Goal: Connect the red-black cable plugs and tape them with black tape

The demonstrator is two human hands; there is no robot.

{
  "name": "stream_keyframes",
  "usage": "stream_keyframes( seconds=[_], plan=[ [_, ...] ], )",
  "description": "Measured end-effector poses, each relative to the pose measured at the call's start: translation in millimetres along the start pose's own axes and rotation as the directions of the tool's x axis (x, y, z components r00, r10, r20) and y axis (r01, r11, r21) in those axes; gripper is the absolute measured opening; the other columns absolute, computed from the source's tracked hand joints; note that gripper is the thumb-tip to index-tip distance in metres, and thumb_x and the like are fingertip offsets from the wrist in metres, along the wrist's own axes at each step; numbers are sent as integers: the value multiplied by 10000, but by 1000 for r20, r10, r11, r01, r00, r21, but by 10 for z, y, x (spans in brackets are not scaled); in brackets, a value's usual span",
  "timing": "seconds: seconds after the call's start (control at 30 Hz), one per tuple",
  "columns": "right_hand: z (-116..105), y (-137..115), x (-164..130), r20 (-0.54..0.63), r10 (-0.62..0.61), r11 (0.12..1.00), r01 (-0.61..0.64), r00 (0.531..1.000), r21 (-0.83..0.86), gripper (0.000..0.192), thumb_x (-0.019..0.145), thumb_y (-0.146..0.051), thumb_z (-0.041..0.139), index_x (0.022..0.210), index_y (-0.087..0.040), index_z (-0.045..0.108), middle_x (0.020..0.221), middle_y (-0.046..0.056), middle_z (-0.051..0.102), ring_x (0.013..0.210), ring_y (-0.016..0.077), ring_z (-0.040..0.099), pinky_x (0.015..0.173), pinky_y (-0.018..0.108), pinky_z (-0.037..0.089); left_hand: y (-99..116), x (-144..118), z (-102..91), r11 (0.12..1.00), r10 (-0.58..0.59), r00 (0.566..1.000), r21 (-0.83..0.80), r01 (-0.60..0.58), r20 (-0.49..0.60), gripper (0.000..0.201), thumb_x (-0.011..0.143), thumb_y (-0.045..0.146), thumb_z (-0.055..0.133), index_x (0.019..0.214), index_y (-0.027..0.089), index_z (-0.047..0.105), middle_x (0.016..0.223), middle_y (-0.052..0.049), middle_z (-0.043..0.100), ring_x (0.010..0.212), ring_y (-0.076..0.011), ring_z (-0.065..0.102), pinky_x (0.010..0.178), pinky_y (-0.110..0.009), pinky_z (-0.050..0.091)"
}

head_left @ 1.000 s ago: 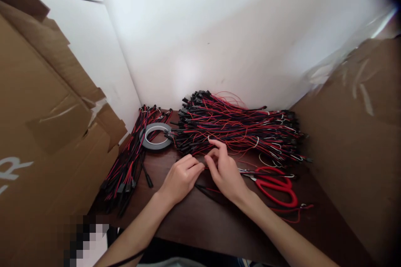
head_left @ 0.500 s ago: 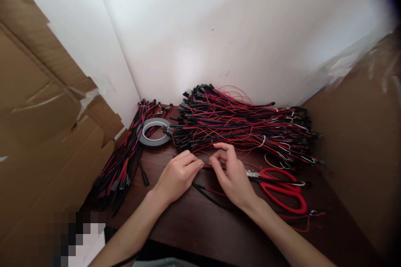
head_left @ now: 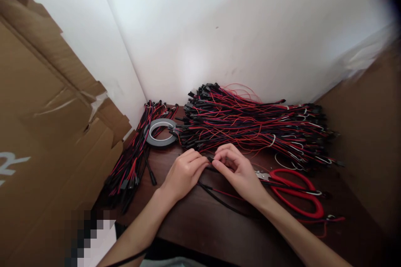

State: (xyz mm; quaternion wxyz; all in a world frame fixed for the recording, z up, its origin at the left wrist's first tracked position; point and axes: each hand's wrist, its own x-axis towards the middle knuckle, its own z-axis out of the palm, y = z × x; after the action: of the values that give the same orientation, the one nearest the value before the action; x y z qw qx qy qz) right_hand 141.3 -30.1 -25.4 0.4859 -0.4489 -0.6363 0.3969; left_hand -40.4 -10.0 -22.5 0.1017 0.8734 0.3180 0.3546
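My left hand [head_left: 184,174] is closed, thumb and fingers pinching a thin black-and-red wire harness [head_left: 213,170]. Just right of it, my right hand [head_left: 239,175] pinches a small black piece [head_left: 210,159] between the two sets of fingertips; whether it is tape or a connector I cannot tell. A black cable [head_left: 216,198] curves below both hands over the dark table. Red-handled scissors [head_left: 296,192] lie right of my right hand, with wires across them. Beyond my left hand a roll of dark tape [head_left: 150,137] rests against a smaller wire bundle [head_left: 133,162].
A large heap of red and black wires [head_left: 244,123] with black connectors and white ties spans the back of the table [head_left: 194,227]. White walls [head_left: 194,29] rise behind. Cardboard [head_left: 56,125] stands at left, and another cardboard panel [head_left: 366,125] closes the right side.
The view has shifted slightly, so things sit farther right. My fingertips have come closer together, and a small black piece now shows between them where red wire was visible.
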Motion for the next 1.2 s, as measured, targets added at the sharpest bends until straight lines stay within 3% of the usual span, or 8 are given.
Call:
stream_keyframes(
  seconds=[0.23, 0.4, 0.63, 0.87, 1.2],
  plan=[
    [-9, -8, 29, 48, 109, 993, -112, 993, 49, 175, 869, -364, 584, 814, -198, 594, 763, 14, 574, 706, 158, 528, 652, 284, 435, -29, -17, 1, 1000, -17, 999, -10, 16, -28, 140, 945, 160, 527, 905, 134, 659, 816, -59, 672, 749, -157, 565, 685, -273, 477],
    [-7, -13, 43, 43, 68, 997, -70, 997, 39, 201, 850, -379, 607, 764, -198, 594, 754, 11, 559, 690, 151, 508, 637, 278, 425, -19, -9, 5, 1000, -20, 999, -2, 20, -33, 152, 948, 171, 525, 900, 131, 664, 800, -61, 677, 727, -156, 570, 665, -272, 484],
    [-8, -13, 66, 24, 141, 978, -143, 990, 151, 271, 794, -456, 655, 756, -193, 601, 706, 9, 571, 667, 150, 514, 610, 275, 448, -5, 0, -7, 997, -58, 998, -51, 57, -9, 148, 944, 161, 531, 892, 137, 667, 805, -52, 678, 742, -155, 584, 694, -271, 488],
    [-10, 6, 85, -13, 123, 982, -119, 992, 149, 316, 747, -491, 700, 715, -202, 576, 709, 8, 531, 678, 151, 492, 608, 276, 448, -28, -16, 7, 997, -58, 998, -56, 59, 27, 146, 947, 167, 526, 901, 130, 659, 817, -54, 670, 763, -160, 575, 711, -276, 482],
    [31, 46, 53, -45, 176, 979, -170, 983, 111, 373, 710, -512, 722, 855, -195, 588, 716, 4, 542, 630, 139, 446, 615, 292, 441, -17, -16, 35, 996, -74, 997, -50, 75, 23, 153, 947, 185, 525, 895, 135, 661, 822, -61, 678, 764, -160, 591, 709, -277, 495]
  ],
)
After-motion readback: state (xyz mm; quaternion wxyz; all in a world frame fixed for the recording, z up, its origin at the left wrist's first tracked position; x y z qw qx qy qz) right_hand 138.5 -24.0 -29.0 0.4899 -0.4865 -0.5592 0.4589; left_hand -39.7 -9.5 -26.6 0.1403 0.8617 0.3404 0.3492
